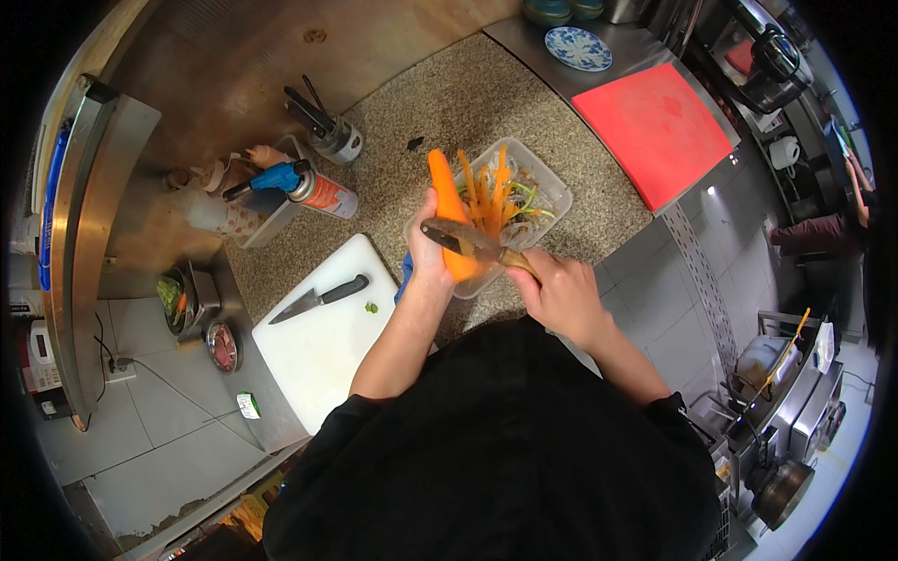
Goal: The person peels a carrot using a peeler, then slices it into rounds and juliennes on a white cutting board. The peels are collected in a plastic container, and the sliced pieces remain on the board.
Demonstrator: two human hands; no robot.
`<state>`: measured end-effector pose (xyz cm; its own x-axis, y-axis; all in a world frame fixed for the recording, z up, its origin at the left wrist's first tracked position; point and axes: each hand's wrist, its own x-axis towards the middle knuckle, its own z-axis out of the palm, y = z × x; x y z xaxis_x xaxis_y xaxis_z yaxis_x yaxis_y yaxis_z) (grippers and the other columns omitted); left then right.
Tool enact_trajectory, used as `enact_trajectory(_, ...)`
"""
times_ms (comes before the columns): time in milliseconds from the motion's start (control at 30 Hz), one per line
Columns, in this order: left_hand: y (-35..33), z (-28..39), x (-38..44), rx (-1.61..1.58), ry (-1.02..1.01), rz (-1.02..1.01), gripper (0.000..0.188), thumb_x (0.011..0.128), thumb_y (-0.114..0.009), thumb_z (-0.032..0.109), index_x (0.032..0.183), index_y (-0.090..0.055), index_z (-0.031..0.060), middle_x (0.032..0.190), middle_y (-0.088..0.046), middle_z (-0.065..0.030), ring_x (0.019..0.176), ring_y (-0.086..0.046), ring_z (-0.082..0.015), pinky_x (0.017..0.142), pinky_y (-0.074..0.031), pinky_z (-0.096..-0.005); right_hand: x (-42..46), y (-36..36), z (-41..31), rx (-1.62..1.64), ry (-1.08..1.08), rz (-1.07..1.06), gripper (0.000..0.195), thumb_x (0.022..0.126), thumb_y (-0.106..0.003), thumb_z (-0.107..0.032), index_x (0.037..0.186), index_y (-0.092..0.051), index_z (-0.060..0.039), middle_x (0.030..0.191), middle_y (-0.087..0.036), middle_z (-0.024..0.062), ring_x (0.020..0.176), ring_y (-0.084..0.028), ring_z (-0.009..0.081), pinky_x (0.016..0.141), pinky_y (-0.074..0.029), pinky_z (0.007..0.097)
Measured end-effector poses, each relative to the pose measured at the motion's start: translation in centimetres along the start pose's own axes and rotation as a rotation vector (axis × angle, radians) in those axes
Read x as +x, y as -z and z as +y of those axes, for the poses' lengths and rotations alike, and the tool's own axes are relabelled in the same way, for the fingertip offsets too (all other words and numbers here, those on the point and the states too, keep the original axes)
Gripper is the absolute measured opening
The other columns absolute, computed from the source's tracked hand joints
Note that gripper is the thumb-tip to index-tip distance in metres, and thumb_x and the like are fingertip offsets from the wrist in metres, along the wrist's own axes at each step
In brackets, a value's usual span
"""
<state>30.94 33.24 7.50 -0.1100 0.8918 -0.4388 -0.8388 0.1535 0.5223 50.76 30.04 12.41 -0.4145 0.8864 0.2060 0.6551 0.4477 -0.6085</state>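
Observation:
My left hand [429,242] grips a peeled-looking orange carrot [447,184], its narrow end pointing away from me. In my right hand [561,287] is the wooden handle of a peeler [459,237], whose dark, broad blade lies across the carrot's lower half. Right behind them a clear plastic container [563,203] stands on the speckled stone counter. Orange carrot peelings [499,189], green stems and crumpled clear plastic fill it. The carrot partly covers the container's left side. Blur hides the exact edge of the blade.
To the left, a kitchen knife [319,297] lies on a white cutting board [323,357]. A blowtorch [326,196], squeeze bottles and a utensil jar [340,142] stand behind it. A red cutting board [656,133] and a patterned plate [578,49] are at right. Another person [821,235] is at far right.

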Motion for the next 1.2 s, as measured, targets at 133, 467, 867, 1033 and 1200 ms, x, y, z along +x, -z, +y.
enact_trajectory(133,-2.6,-0.2,-2.3,0.020,0.036,0.096,0.036,0.099,-0.049,0.042,0.107,-0.057,0.0073,0.085,-0.063,-0.0076,0.071,-0.062,-0.0197,0.061,-0.052,-0.0323,1.6,-0.6,1.0,0.012,0.002,0.025,0.026,0.090,-0.064,-0.031,0.091,-0.063,-0.0058,0.064,-0.063,0.0186,0.061,-0.064,0.0400,0.055,-0.052,0.0479)
enact_trajectory(467,2.6,-0.6,-3.0,-0.058,0.220,-0.295,0.036,0.098,-0.046,0.042,0.109,-0.057,0.0089,0.085,-0.062,-0.0075,0.066,-0.057,-0.0206,0.059,-0.050,-0.0328,7.3,-2.9,6.5,-0.093,-0.196,0.050,0.033,0.093,-0.059,-0.037,0.090,-0.064,-0.0037,0.068,-0.065,0.0213,0.068,-0.066,0.0417,0.063,-0.051,0.0514)
enact_trajectory(867,0.5,0.5,0.2,0.027,-0.128,-0.042,0.033,0.098,-0.046,0.020,0.127,-0.051,0.0081,0.099,-0.061,-0.0066,0.085,-0.059,-0.0168,0.075,-0.051,-0.0296,4.0,-1.9,2.8,0.249,-0.236,-0.027,0.030,0.089,-0.063,-0.036,0.094,-0.063,-0.0066,0.073,-0.067,0.0168,0.072,-0.066,0.0397,0.066,-0.051,0.0491)
enact_trajectory(1033,0.5,0.9,0.8,-0.025,-0.061,-0.030,0.029,0.099,-0.048,0.027,0.121,-0.054,0.0091,0.095,-0.062,-0.0075,0.078,-0.059,-0.0183,0.068,-0.052,-0.0317,1.4,-1.4,1.6,0.084,-0.036,-0.078,0.025,0.089,-0.065,-0.031,0.090,-0.063,-0.0064,0.066,-0.064,0.0143,0.061,-0.064,0.0354,0.056,-0.050,0.0432)
enact_trajectory(1200,2.4,1.2,1.6,-0.086,0.038,-0.205,0.027,0.098,-0.049,0.031,0.113,-0.054,0.0086,0.092,-0.062,-0.0098,0.073,-0.059,-0.0204,0.063,-0.052,-0.0328,0.0,0.1,-0.1,-0.017,-0.004,-0.123,0.030,0.090,-0.062,-0.037,0.089,-0.060,-0.0069,0.068,-0.065,0.0166,0.064,-0.066,0.0372,0.056,-0.051,0.0477)
